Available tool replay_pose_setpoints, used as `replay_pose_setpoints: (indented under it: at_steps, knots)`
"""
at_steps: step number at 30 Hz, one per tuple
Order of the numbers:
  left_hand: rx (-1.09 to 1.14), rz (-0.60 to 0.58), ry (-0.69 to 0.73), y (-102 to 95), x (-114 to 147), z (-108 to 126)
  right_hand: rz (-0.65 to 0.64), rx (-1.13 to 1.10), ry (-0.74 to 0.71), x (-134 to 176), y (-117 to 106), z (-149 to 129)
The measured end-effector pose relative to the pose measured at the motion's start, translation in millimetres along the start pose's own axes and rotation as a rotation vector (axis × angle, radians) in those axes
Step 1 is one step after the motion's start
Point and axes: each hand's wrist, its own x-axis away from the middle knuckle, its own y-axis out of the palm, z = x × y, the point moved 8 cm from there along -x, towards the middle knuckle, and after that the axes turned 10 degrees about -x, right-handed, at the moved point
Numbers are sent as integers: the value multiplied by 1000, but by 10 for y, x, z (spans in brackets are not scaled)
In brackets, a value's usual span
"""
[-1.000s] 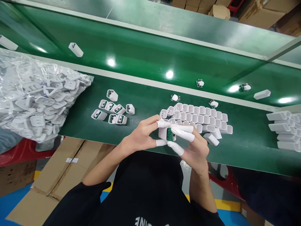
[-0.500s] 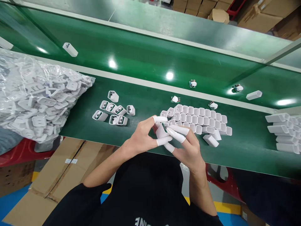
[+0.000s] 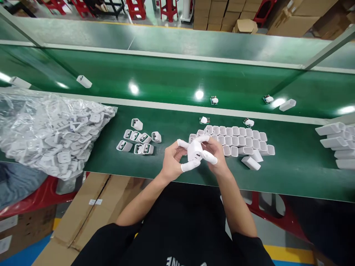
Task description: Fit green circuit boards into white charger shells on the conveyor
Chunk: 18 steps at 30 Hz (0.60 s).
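A white plastic charger housing (image 3: 194, 150) is held between both hands above the bench's near edge, its slotted end turned toward me. My left hand (image 3: 174, 159) grips it from the left, fingers closed on it. From the right, my right hand (image 3: 216, 153) holds the same housing with thumb and fingers. White finger cots cover several fingertips. Just beyond my hands stand tight rows of white housings (image 3: 235, 141), with a few lying tipped beside them. Left of my hands, a loose group of housings (image 3: 144, 138) shows green boards inside.
A clear bag of white plastic parts (image 3: 63, 133) lies at the left end of the green bench (image 3: 172, 118). Small circuit boards (image 3: 204, 120) sit behind the rows and on the raised ledge. More housings (image 3: 338, 142) are stacked at far right. Cardboard boxes (image 3: 83, 207) stand below left.
The housing has been turned over in my hands: its open end with a green board was showing, and now the slotted end faces me. The camera view has tilted up.
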Motion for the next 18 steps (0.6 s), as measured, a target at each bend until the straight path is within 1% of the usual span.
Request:
replay_pose_setpoints:
  at_steps: [2,4,8,12,15,18]
  knots:
    - [52,51,-34,14,18,-76,12,-15,17,-52,54,10]
    - [84,89,-44,23,25,-117,-4,-15,27,-87,107,11]
    - [68,159,-48,24,33,-161,-24,27,50,-141,162,4]
    - [-8,159,-47,50,30,-185,-25,64,77,-184,191,-32]
    - [-1,165,-42,53,12,-183,-58,79,89,-198,222,-60]
    - [20,171,-59,59,-9,-173,-61,75,78,-199,206,-72]
